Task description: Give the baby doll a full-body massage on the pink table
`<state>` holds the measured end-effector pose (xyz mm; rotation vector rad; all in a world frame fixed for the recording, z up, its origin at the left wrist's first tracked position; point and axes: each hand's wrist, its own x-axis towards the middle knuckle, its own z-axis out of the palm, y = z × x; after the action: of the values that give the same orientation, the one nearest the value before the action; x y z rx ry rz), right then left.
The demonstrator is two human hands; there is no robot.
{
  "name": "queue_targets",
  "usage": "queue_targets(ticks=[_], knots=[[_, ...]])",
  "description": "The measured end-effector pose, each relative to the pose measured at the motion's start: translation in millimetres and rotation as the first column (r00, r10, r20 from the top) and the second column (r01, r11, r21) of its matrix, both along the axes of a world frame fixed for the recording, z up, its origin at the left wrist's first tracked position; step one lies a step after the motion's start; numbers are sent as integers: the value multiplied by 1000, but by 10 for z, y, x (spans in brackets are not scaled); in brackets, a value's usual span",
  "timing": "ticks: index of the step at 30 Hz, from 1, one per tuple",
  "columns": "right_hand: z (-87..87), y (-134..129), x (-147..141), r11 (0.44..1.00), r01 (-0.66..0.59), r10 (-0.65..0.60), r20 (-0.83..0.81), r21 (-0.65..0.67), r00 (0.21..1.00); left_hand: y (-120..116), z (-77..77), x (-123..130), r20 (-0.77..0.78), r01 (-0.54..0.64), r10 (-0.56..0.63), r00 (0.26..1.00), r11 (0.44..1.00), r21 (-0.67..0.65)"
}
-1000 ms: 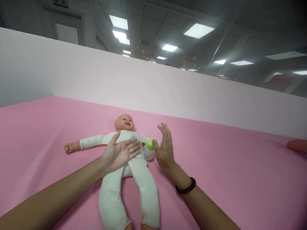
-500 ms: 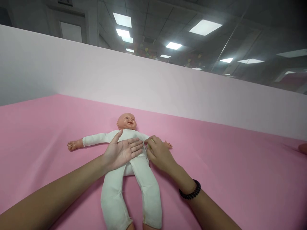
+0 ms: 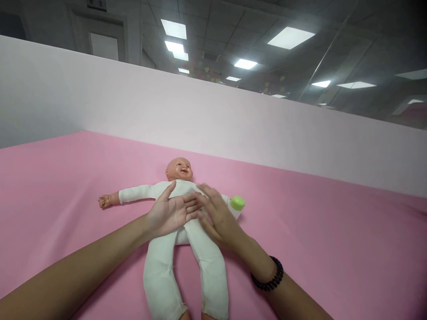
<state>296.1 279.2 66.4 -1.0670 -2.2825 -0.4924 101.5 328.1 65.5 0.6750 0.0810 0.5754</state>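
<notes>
A baby doll (image 3: 209, 262) with a white cloth body lies on its back, its head toward the white wall. Over its belly my left hand (image 3: 173, 211) is held palm up, fingers stretched out and holding nothing. My right hand (image 3: 218, 218) hovers at the doll's side, fingers apart and slightly blurred, its fingertips close to my left fingers; I cannot tell if they touch. Just beyond my right hand stands a white bottle with a green cap (image 3: 237, 203), partly hidden by that hand and covering the doll's hand on that side.
The doll and bottle rest on a pink padded surface (image 3: 316, 231). A white wall (image 3: 213, 120) runs along the back and left. Above it show a door and lit ceiling panels.
My right hand has let go of the green-capped bottle, which now stands beside the doll's arm. Its fingers have opened and moved toward my left palm. The left hand stays palm up.
</notes>
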Motion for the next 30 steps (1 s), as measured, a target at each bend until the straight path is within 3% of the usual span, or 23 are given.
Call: queue_targets(ticks=[2, 5, 9, 14, 18, 21, 22, 23, 25, 27, 30], knots=[[31, -76, -134, 988, -81, 90, 66, -129, 994, -74, 51, 29, 30, 74, -76, 997, 995, 60], [62, -154, -273, 979, 1, 0, 6, -202, 1000, -215, 150, 82, 110, 127, -134, 985, 989, 71], [73, -202, -356, 982, 123, -135, -80, -144, 988, -300, 189, 105, 131, 167, -177, 975, 982, 87], [78, -229, -382, 1000, -21, 23, 125, -17, 992, -253, 109, 101, -33, 145, -142, 989, 976, 164], [45, -214, -365, 998, 69, -69, -28, -3, 997, -246, 127, 121, -126, 172, -148, 981, 962, 211], [-6, -166, -306, 999, -10, 18, -209, 37, 978, -208, 162, 83, -189, 50, 22, 982, 929, 367], [-27, -142, -281, 999, -40, 46, -295, 26, 954, -177, 167, 49, -222, -1, 124, 967, 875, 485], [-50, -116, -256, 998, -63, 56, -388, -6, 920, -135, 165, 4, -250, -34, 237, 939, 784, 620], [-97, -57, -210, 986, -115, 32, -543, -120, 839, -28, 144, -109, -256, -33, 459, 851, 533, 845], [-141, -2, -175, 940, -215, 14, -603, -264, 798, 90, 98, -224, -212, 29, 593, 776, 302, 953], [-185, 48, -135, 810, -363, 19, -598, -461, 802, 234, 6, -340, -145, 116, 640, 755, 87, 989]])
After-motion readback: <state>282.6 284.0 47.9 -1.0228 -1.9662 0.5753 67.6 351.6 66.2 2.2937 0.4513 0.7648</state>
